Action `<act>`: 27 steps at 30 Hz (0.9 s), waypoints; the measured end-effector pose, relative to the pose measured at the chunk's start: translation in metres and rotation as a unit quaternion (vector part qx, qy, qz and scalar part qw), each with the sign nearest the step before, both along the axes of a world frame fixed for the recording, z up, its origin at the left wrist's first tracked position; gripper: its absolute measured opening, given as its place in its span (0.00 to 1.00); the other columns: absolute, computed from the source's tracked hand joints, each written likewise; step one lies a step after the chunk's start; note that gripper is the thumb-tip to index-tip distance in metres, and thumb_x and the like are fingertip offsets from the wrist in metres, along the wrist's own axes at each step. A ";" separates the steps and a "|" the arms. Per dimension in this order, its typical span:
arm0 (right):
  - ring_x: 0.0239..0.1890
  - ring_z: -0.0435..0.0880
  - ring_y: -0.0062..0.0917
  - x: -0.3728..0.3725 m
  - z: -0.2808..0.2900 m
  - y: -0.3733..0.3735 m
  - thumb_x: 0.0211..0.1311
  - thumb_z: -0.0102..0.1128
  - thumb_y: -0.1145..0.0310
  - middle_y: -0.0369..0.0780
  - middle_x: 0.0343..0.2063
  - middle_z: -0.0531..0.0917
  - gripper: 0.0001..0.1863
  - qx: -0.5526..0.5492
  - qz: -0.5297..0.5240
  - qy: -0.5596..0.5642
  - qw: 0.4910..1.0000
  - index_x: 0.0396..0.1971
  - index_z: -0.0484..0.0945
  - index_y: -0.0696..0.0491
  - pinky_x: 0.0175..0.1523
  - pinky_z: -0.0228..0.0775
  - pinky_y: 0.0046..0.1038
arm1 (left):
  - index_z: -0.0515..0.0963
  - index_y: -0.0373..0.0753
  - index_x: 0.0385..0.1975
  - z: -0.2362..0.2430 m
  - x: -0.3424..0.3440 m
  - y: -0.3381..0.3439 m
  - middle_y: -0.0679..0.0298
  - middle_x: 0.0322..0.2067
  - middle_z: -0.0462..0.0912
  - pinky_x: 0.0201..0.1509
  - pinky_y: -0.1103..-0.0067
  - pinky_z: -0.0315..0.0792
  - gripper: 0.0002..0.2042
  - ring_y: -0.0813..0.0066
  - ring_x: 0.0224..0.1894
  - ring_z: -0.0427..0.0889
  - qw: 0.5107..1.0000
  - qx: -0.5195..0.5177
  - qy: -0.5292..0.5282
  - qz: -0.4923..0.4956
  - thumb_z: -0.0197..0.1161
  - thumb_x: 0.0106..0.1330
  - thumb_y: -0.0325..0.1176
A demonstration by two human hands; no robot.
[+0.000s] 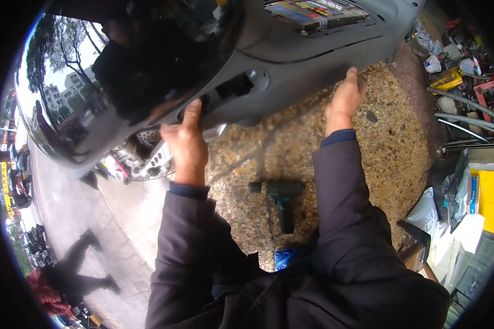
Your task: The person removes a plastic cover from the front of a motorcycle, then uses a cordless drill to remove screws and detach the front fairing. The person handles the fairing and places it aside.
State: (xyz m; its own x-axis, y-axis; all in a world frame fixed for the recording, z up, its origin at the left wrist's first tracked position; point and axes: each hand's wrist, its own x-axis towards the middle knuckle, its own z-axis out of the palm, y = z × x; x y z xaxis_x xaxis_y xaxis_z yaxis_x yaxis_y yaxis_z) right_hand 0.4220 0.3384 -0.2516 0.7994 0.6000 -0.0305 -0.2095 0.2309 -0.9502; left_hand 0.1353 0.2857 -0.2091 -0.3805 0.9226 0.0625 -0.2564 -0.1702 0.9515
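Up top, grey scooter body panel (291,49) cut off by frame edge; left hand (185,143) and right hand (344,100) each grip its lower rim, fingertips hidden behind it. Green drill (280,198) lies on pebbled ground below, between forearms

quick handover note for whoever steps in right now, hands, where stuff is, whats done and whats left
Left hand: gripping the lower edge of the grey scooter body panel, fingers hooked near a cut-out.
Right hand: holding the same panel's edge further right.
Cordless drill: lying untouched on the pebbled ground between the forearms.
Glossy black fairing sits left of the panel.
Done: panel is held by both hands.
Left: cannot tell whether its fasteners are in; the drill is not yet picked up.
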 end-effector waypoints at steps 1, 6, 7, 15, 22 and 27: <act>0.51 0.74 0.31 0.001 -0.009 -0.003 0.68 0.52 0.47 0.41 0.47 0.77 0.29 -0.046 0.037 0.107 0.993 0.57 0.68 0.55 0.57 0.70 0.40 | 0.75 0.32 0.42 0.001 -0.001 0.000 0.59 0.39 0.81 0.50 0.76 0.74 0.14 0.71 0.42 0.80 1.000 -0.005 0.003 -0.013 0.69 0.62 0.30; 0.62 0.67 0.33 -0.013 -0.053 -0.013 0.62 0.53 0.33 0.42 0.56 0.71 0.41 -0.002 0.161 0.381 0.910 0.61 0.65 0.53 0.66 0.62 0.46 | 0.78 0.30 0.42 0.006 -0.005 -0.008 0.57 0.39 0.83 0.48 0.76 0.74 0.13 0.71 0.41 0.80 0.998 -0.050 0.009 -0.044 0.68 0.61 0.30; 0.63 0.66 0.34 -0.014 -0.059 -0.014 0.61 0.54 0.32 0.42 0.57 0.70 0.42 0.021 0.174 0.377 0.910 0.62 0.64 0.52 0.67 0.60 0.46 | 0.80 0.29 0.39 0.007 -0.004 -0.009 0.57 0.36 0.84 0.49 0.78 0.71 0.12 0.71 0.39 0.80 0.997 -0.050 0.006 -0.051 0.69 0.60 0.31; 0.61 0.71 0.34 -0.012 -0.097 0.002 0.46 0.67 0.31 0.34 0.60 0.74 0.46 0.158 0.257 0.380 0.875 0.61 0.69 0.45 0.61 0.68 0.46 | 0.79 0.30 0.40 0.010 -0.011 -0.012 0.59 0.37 0.83 0.49 0.77 0.73 0.11 0.73 0.39 0.80 0.993 -0.068 0.030 -0.091 0.67 0.62 0.29; 0.51 0.79 0.31 -0.011 -0.112 0.006 0.37 0.74 0.35 0.32 0.49 0.82 0.43 0.144 0.209 0.407 0.878 0.54 0.75 0.44 0.49 0.77 0.42 | 0.78 0.30 0.44 -0.001 -0.011 -0.013 0.59 0.41 0.83 0.54 0.70 0.77 0.11 0.70 0.44 0.83 0.990 -0.075 0.013 -0.116 0.64 0.65 0.28; 0.46 0.81 0.29 -0.008 -0.118 0.008 0.36 0.80 0.44 0.32 0.43 0.84 0.37 0.193 0.255 0.446 0.836 0.49 0.79 0.46 0.44 0.79 0.39 | 0.76 0.34 0.52 -0.009 -0.010 -0.011 0.59 0.46 0.83 0.61 0.63 0.72 0.15 0.64 0.51 0.82 0.992 -0.068 -0.013 -0.104 0.62 0.68 0.30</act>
State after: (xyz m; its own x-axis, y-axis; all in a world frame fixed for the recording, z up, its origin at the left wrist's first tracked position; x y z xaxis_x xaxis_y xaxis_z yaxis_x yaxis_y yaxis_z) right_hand 0.4137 0.3461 -0.3695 0.1991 0.9588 -0.2026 -0.9595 0.1487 -0.2392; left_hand 0.1254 0.2749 -0.2179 -0.1813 0.9805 -0.0755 -0.2981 0.0184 0.9543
